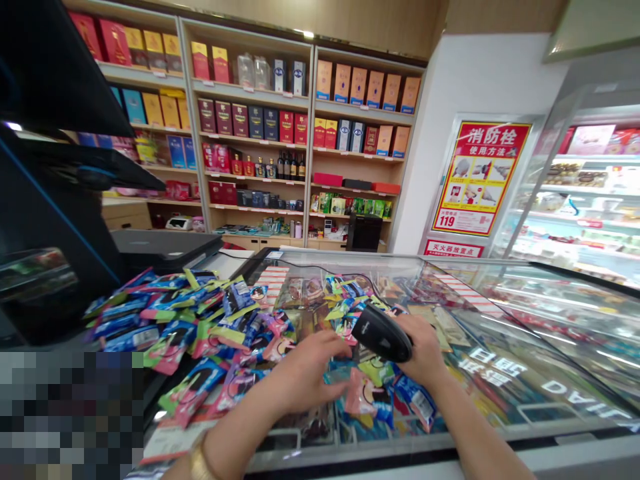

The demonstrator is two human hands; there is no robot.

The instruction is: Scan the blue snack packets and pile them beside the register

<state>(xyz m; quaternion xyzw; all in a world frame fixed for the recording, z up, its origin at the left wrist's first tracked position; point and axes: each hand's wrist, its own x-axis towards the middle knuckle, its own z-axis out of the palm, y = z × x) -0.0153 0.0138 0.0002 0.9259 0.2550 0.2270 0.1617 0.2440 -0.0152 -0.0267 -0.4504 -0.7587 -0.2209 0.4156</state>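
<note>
My right hand [423,347] is wrapped around a black handheld barcode scanner [383,333], held above the glass counter with its head toward the left. My left hand [315,370] reaches over the counter with fingers and thumb apart, and nothing shows gripped between them. Small shiny snack packets [370,393] in blue, pink and green lie just beyond and below its fingertips. Another group of packets [345,293] sits behind the scanner, partly hidden by it. To the left spreads a large heap of the same packets [185,320].
A glass-topped display case [490,333] with goods inside extends to the right. The scanner's cable [350,270] runs across the glass. A dark monitor and stand [55,200] rise at the left. Shelves of boxes and bottles [255,143] line the back wall.
</note>
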